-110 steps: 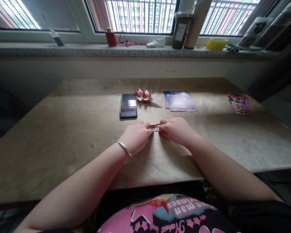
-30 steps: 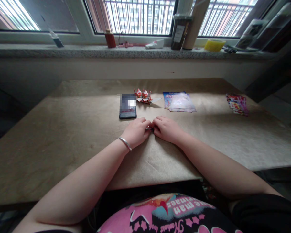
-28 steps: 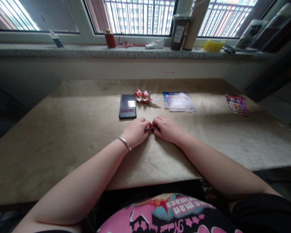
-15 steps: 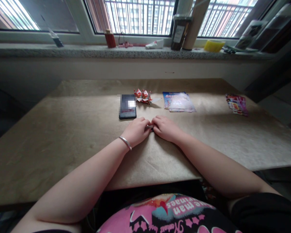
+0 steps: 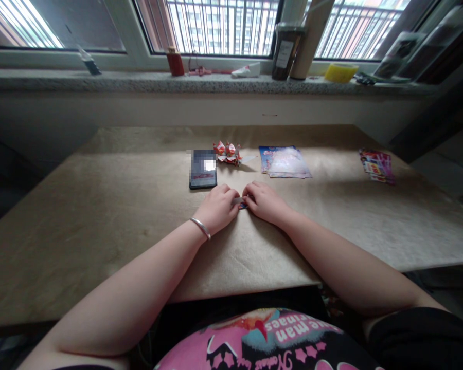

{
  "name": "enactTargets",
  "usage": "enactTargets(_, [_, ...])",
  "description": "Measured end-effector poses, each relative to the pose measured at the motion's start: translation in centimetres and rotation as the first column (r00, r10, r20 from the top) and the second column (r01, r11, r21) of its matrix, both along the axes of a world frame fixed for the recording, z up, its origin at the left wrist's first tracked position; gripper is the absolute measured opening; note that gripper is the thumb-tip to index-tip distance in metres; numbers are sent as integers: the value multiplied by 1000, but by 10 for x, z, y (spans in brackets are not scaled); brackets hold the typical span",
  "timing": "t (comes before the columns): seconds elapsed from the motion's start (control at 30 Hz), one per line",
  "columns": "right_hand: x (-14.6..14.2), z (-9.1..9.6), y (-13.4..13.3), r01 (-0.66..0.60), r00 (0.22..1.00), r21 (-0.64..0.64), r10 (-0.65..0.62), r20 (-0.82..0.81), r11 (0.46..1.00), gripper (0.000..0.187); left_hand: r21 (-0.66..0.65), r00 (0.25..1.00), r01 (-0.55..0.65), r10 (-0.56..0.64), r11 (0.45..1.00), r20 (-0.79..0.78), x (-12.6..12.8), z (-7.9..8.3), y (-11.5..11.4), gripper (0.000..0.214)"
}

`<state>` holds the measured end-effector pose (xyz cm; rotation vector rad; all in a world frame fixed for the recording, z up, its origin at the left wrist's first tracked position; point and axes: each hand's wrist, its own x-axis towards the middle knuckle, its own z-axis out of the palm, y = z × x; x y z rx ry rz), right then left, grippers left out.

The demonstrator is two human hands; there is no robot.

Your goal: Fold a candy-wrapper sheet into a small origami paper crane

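Observation:
Between my two hands is a small folded piece of paper (image 5: pixel 239 200), pale on top with a bit of blue underneath; the fingers cover most of it. My left hand (image 5: pixel 217 207), with a silver bangle at the wrist, is closed on its left side. My right hand (image 5: pixel 265 202) pinches the right side with bent fingers. Both hands rest low on the table. Just beyond the left hand lies a dark phone (image 5: pixel 202 174), its screen partly blurred. Touching the phone's upper right corner are red-and-white folded paper pieces (image 5: pixel 227 153).
The wooden table (image 5: pixel 100 221) spans the view. A stack of printed paper sheets (image 5: pixel 285 162) lies beyond my right hand, with colourful printed strips (image 5: pixel 377 167) farther right. On the stone sill (image 5: pixel 131 82) stand a red bottle (image 5: pixel 175 61), a dark jar (image 5: pixel 287 54) and a yellow tape roll (image 5: pixel 341 73).
My right hand has shifted slightly up and its fingers have moved on the paper, so a little blue shows. My left hand has barely moved. Everything else stays in place.

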<state>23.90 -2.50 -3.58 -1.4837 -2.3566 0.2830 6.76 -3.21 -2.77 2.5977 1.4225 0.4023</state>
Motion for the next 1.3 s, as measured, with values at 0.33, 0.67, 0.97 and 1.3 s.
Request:
enactTargets(0.33, [6, -3, 5, 95, 992, -49, -99, -84, 994, 12, 22, 999, 14, -15, 1000, 33, -1, -4, 0, 27])
enactTargets(0.67, [12, 1, 0, 89, 994, 34, -87, -61, 995, 16, 19, 1000, 4, -4, 1000, 15, -1, -1, 0, 24])
enactTargets(0.97, [13, 5, -2, 66, 997, 36, -64, -44, 997, 12, 14, 996, 3, -4, 1000, 91, -2, -4, 4, 22])
enactTargets(1.3, [9, 8, -9, 33, 999, 134, -35, 14, 990, 12, 6, 988, -1, 0, 1000, 157, -1, -2, 3, 18])
